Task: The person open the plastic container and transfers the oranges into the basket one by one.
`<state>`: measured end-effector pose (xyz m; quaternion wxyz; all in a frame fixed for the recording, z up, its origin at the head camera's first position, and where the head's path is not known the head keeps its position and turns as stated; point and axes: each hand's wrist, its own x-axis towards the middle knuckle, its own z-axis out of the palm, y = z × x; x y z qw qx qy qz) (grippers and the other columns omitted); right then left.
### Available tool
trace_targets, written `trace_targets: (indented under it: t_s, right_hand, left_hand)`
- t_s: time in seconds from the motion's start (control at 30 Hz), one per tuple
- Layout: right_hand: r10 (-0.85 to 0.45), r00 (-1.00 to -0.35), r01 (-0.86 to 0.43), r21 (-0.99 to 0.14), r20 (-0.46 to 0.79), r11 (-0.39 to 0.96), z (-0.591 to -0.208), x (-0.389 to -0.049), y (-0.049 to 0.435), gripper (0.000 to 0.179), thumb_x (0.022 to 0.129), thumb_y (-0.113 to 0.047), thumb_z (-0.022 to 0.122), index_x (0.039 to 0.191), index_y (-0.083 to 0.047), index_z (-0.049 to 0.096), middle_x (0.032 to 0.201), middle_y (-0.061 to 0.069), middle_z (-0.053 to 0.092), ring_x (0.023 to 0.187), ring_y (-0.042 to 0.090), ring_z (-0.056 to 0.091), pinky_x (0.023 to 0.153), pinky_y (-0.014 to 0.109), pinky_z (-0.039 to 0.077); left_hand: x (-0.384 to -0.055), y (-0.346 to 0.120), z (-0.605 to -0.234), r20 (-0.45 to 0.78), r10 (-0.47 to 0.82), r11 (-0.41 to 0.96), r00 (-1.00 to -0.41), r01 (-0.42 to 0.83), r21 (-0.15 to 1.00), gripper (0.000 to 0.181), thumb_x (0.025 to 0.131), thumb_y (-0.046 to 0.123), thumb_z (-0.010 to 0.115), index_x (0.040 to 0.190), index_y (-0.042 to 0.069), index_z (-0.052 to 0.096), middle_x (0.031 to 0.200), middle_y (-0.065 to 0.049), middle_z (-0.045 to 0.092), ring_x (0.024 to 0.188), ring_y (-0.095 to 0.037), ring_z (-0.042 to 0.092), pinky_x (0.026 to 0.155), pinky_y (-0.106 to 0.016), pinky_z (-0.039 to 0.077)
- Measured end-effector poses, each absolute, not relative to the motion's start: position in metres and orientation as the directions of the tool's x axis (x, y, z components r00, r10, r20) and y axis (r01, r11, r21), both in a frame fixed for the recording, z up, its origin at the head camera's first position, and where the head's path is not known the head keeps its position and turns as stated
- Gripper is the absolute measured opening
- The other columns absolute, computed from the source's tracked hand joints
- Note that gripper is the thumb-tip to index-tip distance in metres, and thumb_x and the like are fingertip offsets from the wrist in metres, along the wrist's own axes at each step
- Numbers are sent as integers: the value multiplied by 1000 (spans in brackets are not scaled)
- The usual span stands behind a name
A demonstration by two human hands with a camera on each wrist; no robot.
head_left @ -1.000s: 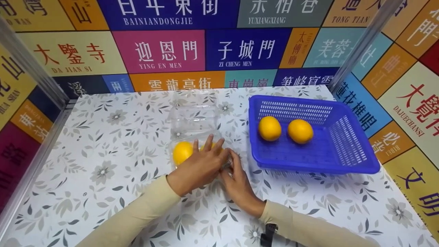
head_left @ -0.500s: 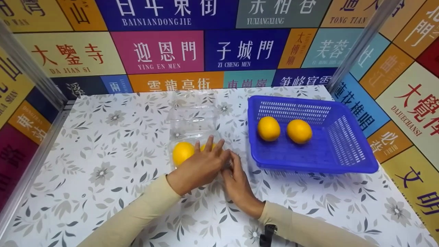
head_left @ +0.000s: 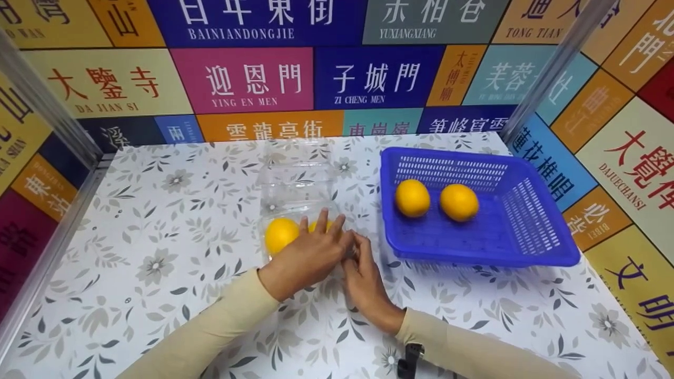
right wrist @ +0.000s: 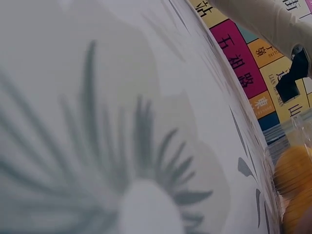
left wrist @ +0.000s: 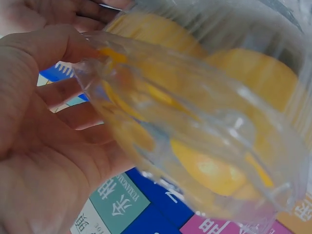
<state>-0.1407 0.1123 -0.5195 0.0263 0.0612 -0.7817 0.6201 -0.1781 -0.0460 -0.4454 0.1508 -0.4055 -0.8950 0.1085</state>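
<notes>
Right hand (head_left: 369,288) up close, its grip hidden; left hand (head_left: 306,257) pinching the clear box (left wrist: 236,124) at its edge, other fingers spread over yellow fruit (head_left: 281,236)! Thin plastic, probably light, flexible, slick, easily creased: rims are the hold. It's glossy, see-through, mid-table (head_left: 210,210), clear lid (head_left: 299,184) apparently open beyond, left of the blue basket (head_left: 482,257).
</notes>
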Motion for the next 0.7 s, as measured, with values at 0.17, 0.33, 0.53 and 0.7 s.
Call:
trace_targets:
  t_s: [0.17,0.33,0.53,0.7]
  right_hand:
    - [-35,-991,-137,-967,132,217,-520,-143,112,39,111,-3,48,150,-8,47,162,17,53,144,32,57,119,50,47]
    - [-12,-991,-132,-968,133,216,-521,-144,111,33,111,-3,49,144,-7,50,157,17,57,138,30,59,116,46,49]
    - [9,-992,-125,-972,130,197,-520,-144,109,31,111,-2,48,142,-6,50,154,15,59,142,28,58,119,43,47]
    - [36,-993,-107,-983,113,150,-518,-146,109,28,110,-2,51,138,-4,52,151,16,60,140,30,59,113,39,51]
  left_hand:
    - [-179,-47,-447,201,774,628,-601,688,-364,42,101,15,73,143,9,67,153,-20,64,133,-48,67,91,-61,65]
    - [-180,-49,-448,204,791,608,-577,702,-372,42,100,12,74,141,7,68,152,-21,64,132,-49,67,89,-60,66]
    - [-181,-49,-449,219,801,596,-558,709,-376,37,100,11,74,137,5,68,151,-20,66,132,-49,67,89,-59,66]
    - [-183,-49,-450,213,810,584,-546,720,-374,38,101,12,74,137,4,69,150,-21,66,131,-49,67,88,-59,67]
